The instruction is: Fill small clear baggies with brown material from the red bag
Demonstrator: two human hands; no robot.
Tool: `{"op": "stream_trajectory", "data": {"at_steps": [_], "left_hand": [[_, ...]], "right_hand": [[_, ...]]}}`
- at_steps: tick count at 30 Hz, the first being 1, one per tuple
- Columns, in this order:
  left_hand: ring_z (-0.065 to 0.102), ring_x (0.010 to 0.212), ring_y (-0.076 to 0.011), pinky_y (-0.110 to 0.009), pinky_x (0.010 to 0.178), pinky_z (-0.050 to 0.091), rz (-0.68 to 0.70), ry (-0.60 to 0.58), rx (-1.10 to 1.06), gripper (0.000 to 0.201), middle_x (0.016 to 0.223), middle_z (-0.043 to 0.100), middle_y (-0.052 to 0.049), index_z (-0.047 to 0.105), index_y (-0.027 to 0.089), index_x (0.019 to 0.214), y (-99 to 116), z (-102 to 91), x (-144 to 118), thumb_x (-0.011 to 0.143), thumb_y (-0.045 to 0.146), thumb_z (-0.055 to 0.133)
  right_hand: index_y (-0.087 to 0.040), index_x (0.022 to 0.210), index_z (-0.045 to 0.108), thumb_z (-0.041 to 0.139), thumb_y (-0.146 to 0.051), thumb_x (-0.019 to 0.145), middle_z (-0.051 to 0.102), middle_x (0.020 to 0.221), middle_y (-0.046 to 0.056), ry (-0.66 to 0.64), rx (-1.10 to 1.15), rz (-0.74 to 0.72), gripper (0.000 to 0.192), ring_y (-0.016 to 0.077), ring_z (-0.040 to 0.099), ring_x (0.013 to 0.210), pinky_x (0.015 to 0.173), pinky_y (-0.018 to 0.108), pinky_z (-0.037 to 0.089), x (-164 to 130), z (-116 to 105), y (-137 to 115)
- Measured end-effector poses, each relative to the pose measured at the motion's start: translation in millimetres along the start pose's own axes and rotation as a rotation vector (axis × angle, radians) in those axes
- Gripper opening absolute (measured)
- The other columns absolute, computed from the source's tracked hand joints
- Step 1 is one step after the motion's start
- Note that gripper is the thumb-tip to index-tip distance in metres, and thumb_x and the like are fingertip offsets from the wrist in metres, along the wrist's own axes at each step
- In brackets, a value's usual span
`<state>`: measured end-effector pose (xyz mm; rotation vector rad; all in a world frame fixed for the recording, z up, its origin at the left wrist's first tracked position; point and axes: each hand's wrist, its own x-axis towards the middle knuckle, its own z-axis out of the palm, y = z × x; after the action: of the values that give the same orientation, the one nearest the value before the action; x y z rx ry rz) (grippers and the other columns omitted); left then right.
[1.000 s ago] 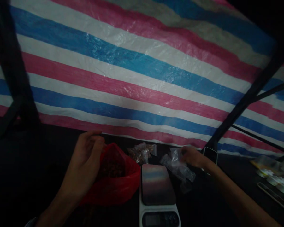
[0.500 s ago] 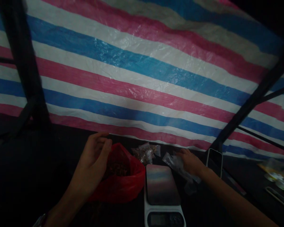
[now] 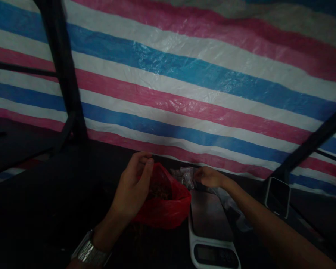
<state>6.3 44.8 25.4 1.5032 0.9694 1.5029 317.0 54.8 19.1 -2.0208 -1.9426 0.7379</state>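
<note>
**Right hand leaves the clear bags and goes to the packets behind the scale**

Reaching further back now, the right hand [image 3: 210,177] has come off the loose clear bags and sits at the small filled packets [image 3: 184,175] against the foot of the striped tarp [image 3: 168,93]. Its fingers are curled in narrow over one of them, though in this dim light I can't tell whether they have actually closed on it. Everything also sits further right in view than a second ago, so the head has turned left.

Left hand [image 3: 133,188] is at the near lip of the red bag [image 3: 164,203], thumb and fingers pinched on the rim to hold the mouth open. Dark brown bits show inside; what they are is too murky to say. That bag lies on the dark table, just left of the scale [image 3: 212,228] and touching its edge or very nearly.

By my read, this is the portioning stage: bag held open, scale platform bare, a packet being fetched or put down. Next move calls for a firm pinch on that thin film, then a clean carry across to the platform.

Around it: empty clear bags [image 3: 229,203] lie rumpled beside the scale, under the right forearm, easy to drag along. A phone [image 3: 277,191] stands propped at right, near a dark slanting pole. A metal watch [image 3: 89,253] shows on the left wrist. Another dark post [image 3: 64,74] rises at left.
</note>
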Motion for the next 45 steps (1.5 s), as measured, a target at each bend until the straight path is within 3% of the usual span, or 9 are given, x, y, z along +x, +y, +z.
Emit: {"op": "stream_trajectory", "data": {"at_steps": [7, 11, 13, 15, 20, 24, 34, 41, 45], "left_hand": [[0.059, 0.07, -0.0157, -0.028, 0.066, 0.046, -0.014, -0.064, 0.0, 0.02, 0.083, 0.064, 0.002, 0.067, 0.025, 0.103, -2, -1.3, -3, 0.095, 0.042, 0.061], [0.06, 0.072, -0.0159, -0.027, 0.067, 0.045, -0.018, -0.068, -0.021, 0.018, 0.081, 0.066, 0.002, 0.069, 0.025, 0.1, 1, 1.5, -5, 0.094, 0.041, 0.063], [0.06, 0.072, -0.0156, -0.026, 0.066, 0.045, -0.026, -0.088, -0.04, 0.018, 0.079, 0.066, 0.002, 0.07, 0.025, 0.097, 3, 5.4, -6, 0.093, 0.041, 0.065], [0.06, 0.068, -0.0152, -0.025, 0.061, 0.044, -0.054, -0.129, -0.069, 0.02, 0.075, 0.065, 0.003, 0.071, 0.024, 0.094, 5, 10.0, -8, 0.091, 0.043, 0.066], [0.055, 0.055, -0.0125, -0.023, 0.051, 0.041, -0.155, -0.272, -0.157, 0.037, 0.064, 0.061, 0.004, 0.07, 0.02, 0.091, 3, 21.9, -7, 0.089, 0.057, 0.066], [0.054, 0.052, -0.012, -0.023, 0.05, 0.043, -0.219, -0.349, -0.234, 0.046, 0.064, 0.06, 0.006, 0.065, 0.021, 0.09, -5, 28.5, -3, 0.086, 0.066, 0.066], [0.046, 0.057, -0.0113, -0.022, 0.052, 0.037, -0.115, -0.259, -0.098, 0.035, 0.065, 0.052, 0.007, 0.053, 0.024, 0.073, -5, 25.3, 3, 0.094, 0.053, 0.059], [0.054, 0.067, -0.0146, -0.026, 0.062, 0.041, -0.086, -0.323, 0.105, 0.027, 0.075, 0.059, 0.004, 0.056, 0.025, 0.081, -11, 22.4, 6, 0.101, 0.041, 0.05], [0.054, 0.064, -0.0138, -0.025, 0.06, 0.04, -0.118, -0.402, 0.157, 0.03, 0.071, 0.059, 0.005, 0.055, 0.025, 0.078, -16, 17.1, 5, 0.101, 0.044, 0.052]], "right_hand": [[-0.018, 0.129, 0.066, 0.068, -0.041, 0.102, 0.069, 0.129, 0.008, -0.101, 0.074, 0.048, 0.036, 0.0266, 0.07, 0.109, 0.091, 0.046, 0.062, -8, 7, -7], [-0.013, 0.096, 0.074, 0.072, -0.036, 0.097, 0.072, 0.091, 0.002, -0.006, 0.17, 0.023, 0.023, 0.0165, 0.067, 0.076, 0.069, 0.03, 0.055, -10, 11, -25], [-0.014, 0.081, 0.074, 0.07, -0.035, 0.094, 0.066, 0.074, -0.001, 0.07, 0.237, -0.013, 0.025, 0.0124, 0.057, 0.064, 0.06, 0.025, 0.045, -17, 7, -39], [-0.015, 0.083, 0.075, 0.066, -0.039, 0.093, 0.066, 0.072, -0.001, 0.146, 0.312, -0.063, 0.028, 0.0118, 0.054, 0.063, 0.058, 0.025, 0.039, -27, 2, -56], [-0.017, 0.081, 0.076, 0.07, -0.041, 0.085, 0.071, 0.075, 0.001, 0.221, 0.451, -0.192, 0.025, 0.0122, 0.056, 0.063, 0.058, 0.025, 0.04, -50, 11, -113], [-0.018, 0.07, 0.072, 0.071, -0.022, 0.081, 0.069, 0.065, -0.001, 0.258, 0.46, -0.213, 0.013, 0.0116, 0.056, 0.058, 0.053, 0.023, 0.037, -57, 26, -144], [-0.018, 0.082, 0.075, 0.07, -0.026, 0.091, 0.072, 0.078, -0.001, 0.142, 0.677, -0.243, 0.013, 0.0126, 0.062, 0.071, 0.065, 0.024, 0.043, -45, 29, -135], [-0.018, 0.076, 0.068, 0.064, -0.016, 0.091, 0.066, 0.071, -0.002, 0.227, 0.557, -0.142, 0.015, 0.0123, 0.059, 0.068, 0.062, 0.023, 0.041, -33, 35, -139], [-0.02, 0.077, 0.065, 0.061, -0.013, 0.09, 0.066, 0.072, -0.002, 0.383, 0.38, -0.169, 0.015, 0.0137, 0.06, 0.068, 0.061, 0.025, 0.04, -30, 31, -131]]}}
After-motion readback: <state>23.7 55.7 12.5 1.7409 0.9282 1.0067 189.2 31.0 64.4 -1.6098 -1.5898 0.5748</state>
